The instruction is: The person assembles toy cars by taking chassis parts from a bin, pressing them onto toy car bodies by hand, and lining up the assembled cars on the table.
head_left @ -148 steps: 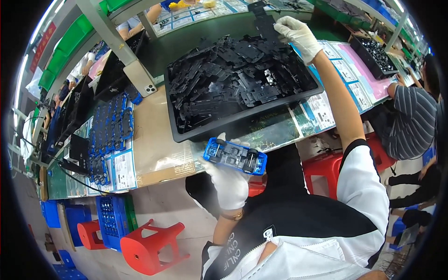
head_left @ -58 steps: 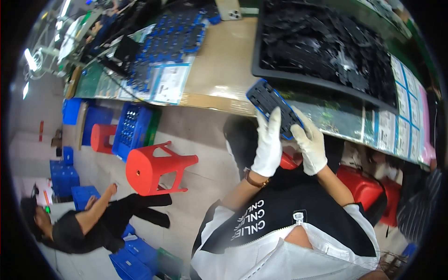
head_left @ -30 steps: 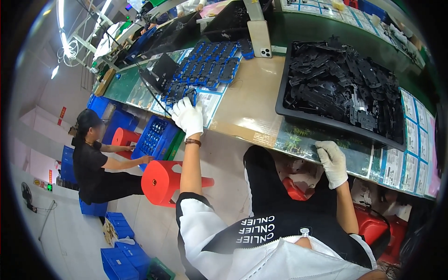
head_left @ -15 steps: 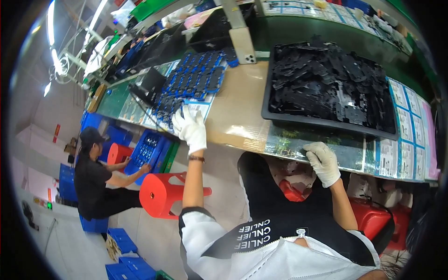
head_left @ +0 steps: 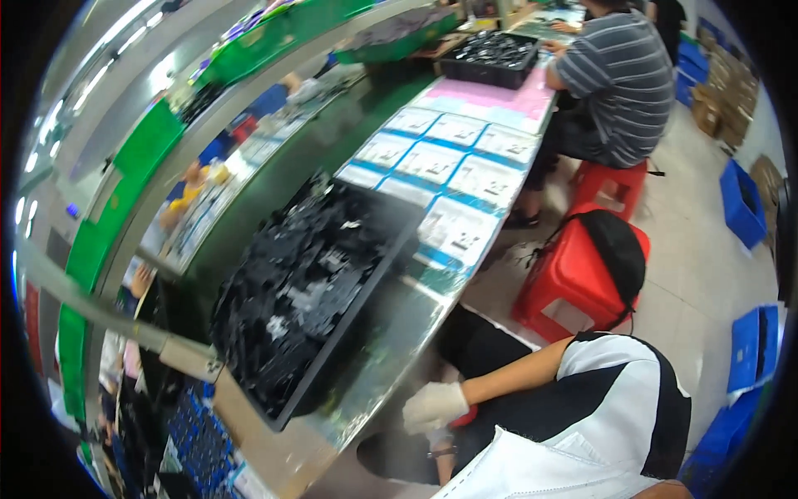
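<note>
My right hand (head_left: 435, 407), in a white glove, is over my lap just off the table's near edge. Motion blur smears its fingers, and nothing can be made out in it. My left hand (head_left: 437, 435), also gloved, is close below it. Most of that hand is covered by the right one, with a dark wristband showing behind it. Nearest to both hands on the table is a black tray (head_left: 349, 341) heaped with thin black plastic parts (head_left: 291, 283). Both hands are apart from the tray.
Printed sheets (head_left: 449, 175) lie beyond the tray, and a second black tray (head_left: 490, 62) stands farther along. Blue-black parts (head_left: 199, 437) lie at lower left beside cardboard (head_left: 258, 432). Right are red stools (head_left: 573, 266), a seated person in a striped shirt (head_left: 623, 83) and blue bins (head_left: 741, 204).
The view has swung right, bringing the seated person and red stools into sight. My left hand has left the blue-black parts and come beside my right hand, which is over my lap.
</note>
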### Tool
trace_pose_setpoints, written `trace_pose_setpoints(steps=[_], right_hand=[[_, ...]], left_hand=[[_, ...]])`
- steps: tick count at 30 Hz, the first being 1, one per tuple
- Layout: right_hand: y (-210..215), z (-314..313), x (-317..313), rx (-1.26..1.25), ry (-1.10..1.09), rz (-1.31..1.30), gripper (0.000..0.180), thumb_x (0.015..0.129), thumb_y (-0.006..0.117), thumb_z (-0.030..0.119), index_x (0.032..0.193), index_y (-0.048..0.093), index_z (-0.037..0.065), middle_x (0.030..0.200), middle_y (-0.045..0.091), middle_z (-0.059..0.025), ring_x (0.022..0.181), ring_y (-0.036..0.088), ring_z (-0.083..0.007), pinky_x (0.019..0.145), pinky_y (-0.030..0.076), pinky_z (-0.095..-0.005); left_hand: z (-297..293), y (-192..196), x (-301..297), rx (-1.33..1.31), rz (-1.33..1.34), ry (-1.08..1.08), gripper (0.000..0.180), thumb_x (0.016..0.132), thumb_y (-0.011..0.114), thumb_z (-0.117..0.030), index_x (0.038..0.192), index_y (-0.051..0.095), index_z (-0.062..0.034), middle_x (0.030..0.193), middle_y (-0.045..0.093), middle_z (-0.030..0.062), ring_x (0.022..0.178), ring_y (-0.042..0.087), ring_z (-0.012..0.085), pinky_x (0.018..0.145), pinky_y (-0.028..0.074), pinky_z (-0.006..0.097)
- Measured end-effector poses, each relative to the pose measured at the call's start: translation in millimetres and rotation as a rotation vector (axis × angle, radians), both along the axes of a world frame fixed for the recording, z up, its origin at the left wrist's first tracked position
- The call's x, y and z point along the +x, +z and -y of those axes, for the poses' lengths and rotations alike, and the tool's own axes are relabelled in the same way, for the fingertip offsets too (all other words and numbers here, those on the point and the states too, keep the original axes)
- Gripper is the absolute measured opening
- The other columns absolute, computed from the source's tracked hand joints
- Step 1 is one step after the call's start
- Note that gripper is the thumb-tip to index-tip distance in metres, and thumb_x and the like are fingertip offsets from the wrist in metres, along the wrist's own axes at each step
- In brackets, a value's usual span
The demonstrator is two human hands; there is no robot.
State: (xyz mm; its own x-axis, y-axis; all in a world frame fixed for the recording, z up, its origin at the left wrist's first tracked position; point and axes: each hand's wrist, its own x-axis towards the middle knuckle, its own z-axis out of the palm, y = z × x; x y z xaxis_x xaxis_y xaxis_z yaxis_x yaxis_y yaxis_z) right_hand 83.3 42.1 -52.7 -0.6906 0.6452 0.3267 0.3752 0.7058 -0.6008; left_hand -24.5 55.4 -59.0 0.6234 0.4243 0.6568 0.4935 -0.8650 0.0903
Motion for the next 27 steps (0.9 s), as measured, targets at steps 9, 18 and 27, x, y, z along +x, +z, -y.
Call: trace_pose_setpoints(steps=[9,18,27], right_hand=[[-186.3,-48.0,-28.9,-0.399,-0.620,0.104,0.037,0.092,0.054,0.034,0.114,0.068,0.008,0.115,0.066,-0.0189,0.110,0.063,-0.0390,0.092,0.052,-0.0488],[-247.6,-20.4,-29.9,-0.745,-0.578,0.059,0.043,0.095,0.052,0.040,0.115,0.070,0.006,0.105,0.071,-0.0217,0.103,0.067,-0.0412,0.091,0.050,-0.0499],[-231.5,-22.7,-46.7,-0.858,-0.745,-0.214,0.061,0.092,0.058,0.051,0.126,0.064,0.002,0.128,0.062,-0.0277,0.114,0.064,-0.0392,0.098,0.049,-0.0453]], left_hand=[[-11.1,-45.0,92.3,0.023,-0.063,-0.088,0.019,0.087,0.059,-0.019,0.103,0.065,-0.0111,0.112,0.065,0.0107,0.102,0.064,0.0256,0.078,0.053,0.037],[-14.4,-83.6,112.5,0.047,-0.262,-0.024,0.027,0.090,0.058,-0.019,0.114,0.060,-0.0086,0.124,0.061,0.0108,0.109,0.062,0.0240,0.088,0.051,0.038],[-25.0,-113.2,84.3,0.075,-0.502,0.222,0.037,0.092,0.057,-0.020,0.126,0.055,-0.0060,0.135,0.057,0.0109,0.117,0.059,0.0224,0.098,0.048,0.038]])
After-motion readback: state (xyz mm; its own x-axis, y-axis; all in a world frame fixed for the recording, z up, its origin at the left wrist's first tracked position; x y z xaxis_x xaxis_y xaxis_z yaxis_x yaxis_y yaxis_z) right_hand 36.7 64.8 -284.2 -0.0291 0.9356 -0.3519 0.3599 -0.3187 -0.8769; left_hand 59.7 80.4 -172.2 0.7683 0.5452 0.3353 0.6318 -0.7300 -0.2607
